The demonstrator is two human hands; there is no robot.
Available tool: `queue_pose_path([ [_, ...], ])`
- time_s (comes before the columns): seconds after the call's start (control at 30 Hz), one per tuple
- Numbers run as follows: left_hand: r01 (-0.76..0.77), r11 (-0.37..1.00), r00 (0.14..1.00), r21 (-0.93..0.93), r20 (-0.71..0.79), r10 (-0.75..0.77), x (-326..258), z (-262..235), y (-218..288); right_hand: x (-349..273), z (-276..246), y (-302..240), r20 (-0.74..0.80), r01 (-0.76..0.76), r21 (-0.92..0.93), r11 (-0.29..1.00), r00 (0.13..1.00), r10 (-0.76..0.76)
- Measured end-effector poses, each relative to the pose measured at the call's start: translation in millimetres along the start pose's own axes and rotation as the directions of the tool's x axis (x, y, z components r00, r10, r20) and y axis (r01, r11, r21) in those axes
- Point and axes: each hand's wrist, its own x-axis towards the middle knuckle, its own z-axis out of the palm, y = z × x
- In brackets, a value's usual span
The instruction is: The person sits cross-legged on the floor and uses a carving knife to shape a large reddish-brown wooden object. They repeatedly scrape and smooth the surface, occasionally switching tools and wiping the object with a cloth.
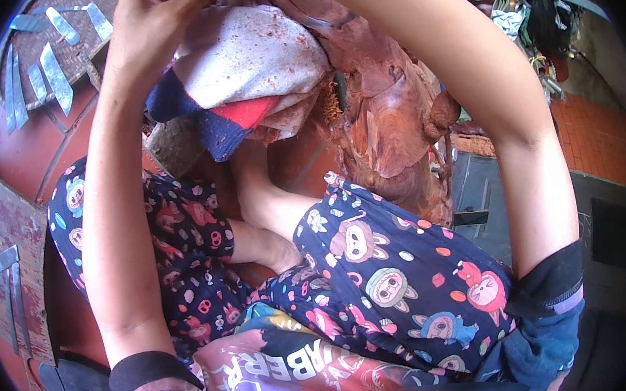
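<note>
Both my arms reach up to the top edge, far ahead of my body. My left hand (163,11) is cut off there, bent inward beside a cloth; its fingertips and anything in them are hidden. My right forearm runs along the top edge and its hand lies outside the picture. Just below my left hand, a white, red and navy cloth (256,55), speckled with brown dust, drapes over something. Right beside it stands a large reddish-brown carved wood piece (392,125) with smooth, layered curves and a rounded knob.
Several flat metal blades (57,80) lie on and beside a woven tray (80,48) at the far left. A worn board (3,230) holds an L-shaped metal tool (14,281). A grey-brown block (175,146) sits near my bare feet. Piled odds and ends (528,20) stand far right.
</note>
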Motion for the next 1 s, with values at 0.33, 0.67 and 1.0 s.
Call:
queue_pose_path([
  [0.33, 0.080, 0.997, 0.997, 0.021, 0.004, -0.080, -5.7, 16.7, 13.0, 0.4, -0.4, 18.3, 0.024, 0.018, 0.135, 0.991, 0.999, -0.021],
  [0.67, -0.129, 0.985, 0.985, 0.111, 0.125, 0.115, 9.0, -14.0, -44.1, -11.7, -11.1, -7.3, 0.043, -0.094, 0.027, 0.995, 0.995, 0.093],
  [1.0, -0.137, 0.981, 0.978, 0.140, 0.179, 0.111, 9.0, -7.7, -42.4, -11.8, -10.2, 22.4, -0.016, 0.111, 0.063, 0.992, 0.994, -0.110],
])
